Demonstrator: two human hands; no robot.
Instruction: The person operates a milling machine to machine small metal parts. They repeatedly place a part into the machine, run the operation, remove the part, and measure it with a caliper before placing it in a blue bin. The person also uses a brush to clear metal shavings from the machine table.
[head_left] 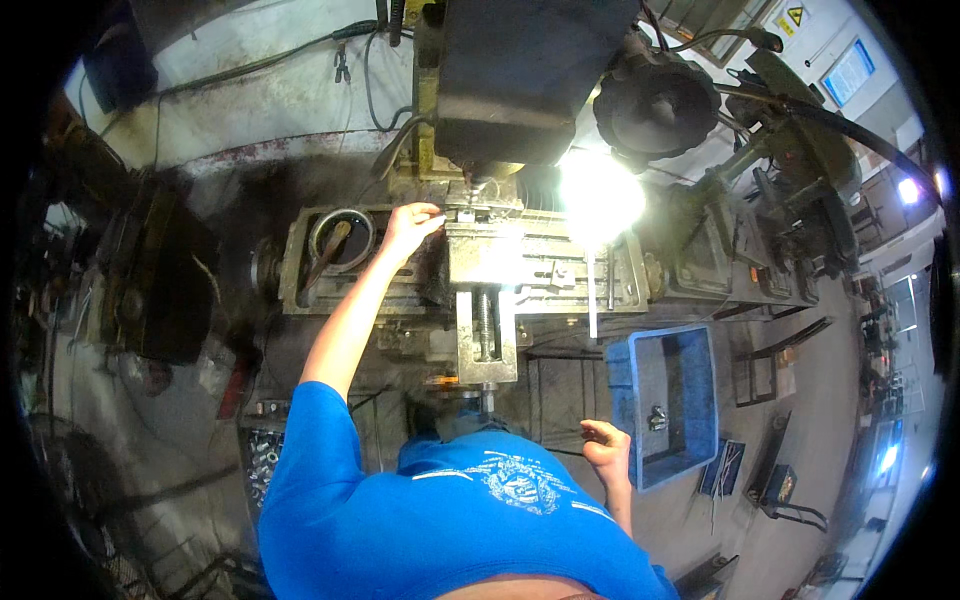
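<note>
While reaching across to the vise (480,258), left hand (412,232): bends its fingers narrow and close together at the vise's far left edge; impossible to make out whether touching, or pinching something small.
Vise: sits on the slotted table (632,285), just right of the left fingertips; could nip skin if tightened with fingers in the gap, through a careless turn of the screw (486,320) nearer the body.
Metal pieces (468,214): lie at the vise's far end, just right of the left fingertips; too small and glared to identify; could scratch if sharp, or slip if loosely seated.
Machine head (525,80): looms beyond and right of the left fingers; could catch or cut them if running; impossible to judge from one still view.
Lamp (600,200): glares right of the left fingers; could hide an edge by dazzle.
Ring (318,232) and brush (325,255): rest left of the left fingers, beside the forearm; could get knocked by a sideways elbow swing.
Right hand (607,452): hangs well apart from the vise, fingers loosely curled, half wide, around nothing visible.
Blue crate (622,400): stands just right of the right fingers, with metal parts (657,418) inside; could bump knuckles on a hasty swing.
</note>
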